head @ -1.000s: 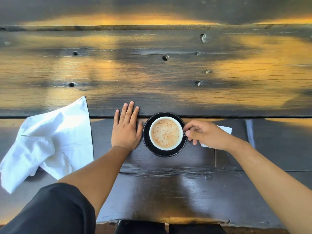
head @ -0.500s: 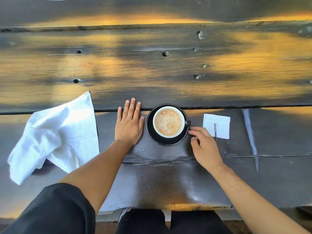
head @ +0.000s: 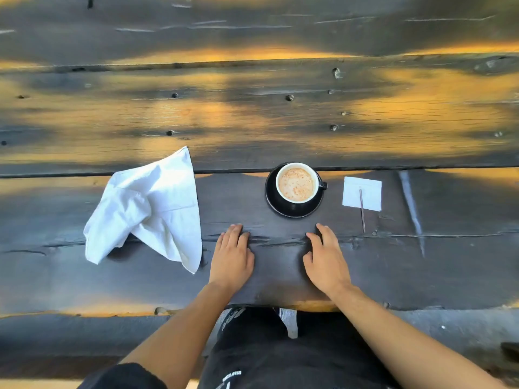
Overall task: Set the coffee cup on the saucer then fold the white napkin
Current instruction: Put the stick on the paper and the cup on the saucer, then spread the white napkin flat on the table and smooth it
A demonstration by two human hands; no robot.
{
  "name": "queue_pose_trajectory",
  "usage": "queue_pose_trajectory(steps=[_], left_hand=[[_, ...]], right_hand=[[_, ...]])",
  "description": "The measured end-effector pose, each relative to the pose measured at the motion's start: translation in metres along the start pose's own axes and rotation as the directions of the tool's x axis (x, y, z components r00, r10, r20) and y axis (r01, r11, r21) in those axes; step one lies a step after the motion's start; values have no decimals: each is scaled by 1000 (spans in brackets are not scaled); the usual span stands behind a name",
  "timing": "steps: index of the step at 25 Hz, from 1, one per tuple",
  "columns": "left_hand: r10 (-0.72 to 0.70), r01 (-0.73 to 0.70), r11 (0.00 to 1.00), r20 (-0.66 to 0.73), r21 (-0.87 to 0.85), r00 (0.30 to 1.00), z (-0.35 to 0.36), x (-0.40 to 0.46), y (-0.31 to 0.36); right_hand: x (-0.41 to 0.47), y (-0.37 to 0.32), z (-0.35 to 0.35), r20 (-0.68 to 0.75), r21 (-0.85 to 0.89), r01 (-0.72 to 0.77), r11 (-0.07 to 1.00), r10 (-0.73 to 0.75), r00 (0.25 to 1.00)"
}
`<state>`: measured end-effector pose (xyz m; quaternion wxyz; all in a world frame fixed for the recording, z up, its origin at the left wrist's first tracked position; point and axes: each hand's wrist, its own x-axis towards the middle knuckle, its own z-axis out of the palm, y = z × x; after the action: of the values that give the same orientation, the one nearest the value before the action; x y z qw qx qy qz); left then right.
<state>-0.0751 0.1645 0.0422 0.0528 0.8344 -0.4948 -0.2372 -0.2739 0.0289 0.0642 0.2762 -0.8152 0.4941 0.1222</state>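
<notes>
Table (head: 280, 113): dark weathered planks, warm light across the far boards.
White napkin (head: 151, 209): crumpled and unfolded on the left, its long axis running from the far tip down to the near corners; its near right corner lies just left of the left hand.
Left hand (head: 231, 255): flat on the table, fingers straight and close together, holding nothing; the nearer hand to the napkin, so I judge it starts the fold.
Right hand (head: 325, 259): resting on the table, fingers loosely spread, holding nothing; well apart from the napkin.
Saucer (head: 272, 200): black, far of both hands and between them.
Coffee cup (head: 297, 182): upright on the saucer, full of foamy coffee, handle pointing right; first step looks done.
Paper slip (head: 362, 192): right of the saucer, a thin stick across it.
</notes>
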Motion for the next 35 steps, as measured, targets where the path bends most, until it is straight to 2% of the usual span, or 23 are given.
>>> queue_pose_trajectory(steps=[3,6,8,10,17,21,23,27,30,33,35], left_hand=[[-18,19,1000,37,-17,999,0,-42,3],[-199,207,975,99,-85,975,-1,-75,6],[-352,370,922,152,-114,924,-4,-93,7],[-439,466,874,190,-136,878,-5,-109,6],[-530,569,801,221,-188,819,-10,-142,-18],[-530,579,792,252,-192,809,-24,-142,-69],[-518,562,805,235,-193,823,-35,-137,-111],[-456,486,851,181,-199,871,-65,-116,-209],[-433,473,863,223,-177,873,-91,-106,-270],[-410,459,872,260,-169,874,-111,-96,-317],[-416,462,867,240,-188,877,-122,-87,-336]], right_hand=[[-18,-5,3,-16,-28,43,999,-44,999],[-27,-7,4,187,-43,61,997,-52,981],[-27,-10,4,340,-84,113,990,-78,937],[-29,-15,6,444,-107,176,979,-111,889],[-31,-55,19,613,-105,319,942,-192,766],[-17,-97,34,601,-60,306,950,-211,771],[-8,-131,44,580,-17,237,971,-183,794],[10,-205,64,442,69,26,997,-54,896],[15,-242,75,343,121,-117,986,69,937],[10,-263,82,243,65,-184,981,163,956],[9,-274,86,175,49,-168,985,157,972]])
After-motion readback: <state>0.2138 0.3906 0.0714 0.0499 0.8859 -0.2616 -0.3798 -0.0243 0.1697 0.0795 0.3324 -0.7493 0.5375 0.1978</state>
